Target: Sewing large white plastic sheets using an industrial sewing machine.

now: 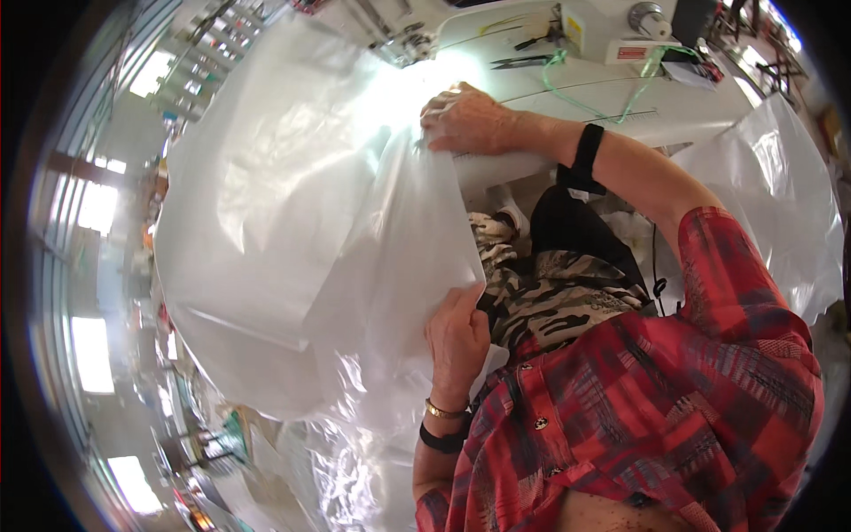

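In the head view, a large milky, see-through plastic sheet (266, 204) is spreading from the centre out to nine and eleven o'clock, with a crinkled, shinier stretch hanging down toward seven; its surface is looking thin and glossy, creasing into long soft folds, and a white glare near twelve is washing out its upper edge; the left hand (456, 332), just off centre toward five o'clock, is clenching the sheet's near edge in curled fingers; the right hand (470, 120), just past twelve, is resting with bent fingers at the sheet's upper edge, though I cannot tell whether they are pinching it; toward one o'clock a pale counter (496, 97) is carrying a green string (576, 106) and a dark pointed tool (523, 62).
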A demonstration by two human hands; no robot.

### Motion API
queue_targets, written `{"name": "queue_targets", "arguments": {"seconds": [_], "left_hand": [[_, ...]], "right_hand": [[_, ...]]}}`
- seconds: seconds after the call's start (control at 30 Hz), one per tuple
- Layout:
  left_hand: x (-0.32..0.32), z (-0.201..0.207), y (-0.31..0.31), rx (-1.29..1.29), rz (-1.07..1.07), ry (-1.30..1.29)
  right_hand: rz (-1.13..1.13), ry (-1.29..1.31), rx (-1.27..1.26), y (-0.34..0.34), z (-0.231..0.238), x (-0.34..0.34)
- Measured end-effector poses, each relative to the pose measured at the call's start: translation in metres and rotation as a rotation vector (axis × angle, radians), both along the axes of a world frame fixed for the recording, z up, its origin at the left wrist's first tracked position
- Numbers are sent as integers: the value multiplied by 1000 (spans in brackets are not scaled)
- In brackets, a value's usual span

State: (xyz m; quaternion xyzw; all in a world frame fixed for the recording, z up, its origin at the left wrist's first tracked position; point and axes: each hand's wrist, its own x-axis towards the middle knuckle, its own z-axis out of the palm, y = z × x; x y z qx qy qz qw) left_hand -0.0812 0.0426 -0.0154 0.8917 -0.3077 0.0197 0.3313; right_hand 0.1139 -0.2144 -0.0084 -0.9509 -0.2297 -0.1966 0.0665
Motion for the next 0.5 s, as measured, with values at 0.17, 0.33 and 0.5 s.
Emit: {"name": "queue_targets", "arguments": {"seconds": [0.17, 0.33, 0.5], "left_hand": [[22, 3, -8, -38, -19, -37], [54, 9, -14, -44, 1, -67], [95, 32, -37, -36, -42, -176]], "right_hand": [[-21, 129, -2, 1, 13, -14], [-24, 176, 16, 6, 18, -18], [5, 162, 73, 6, 17, -19]]}}
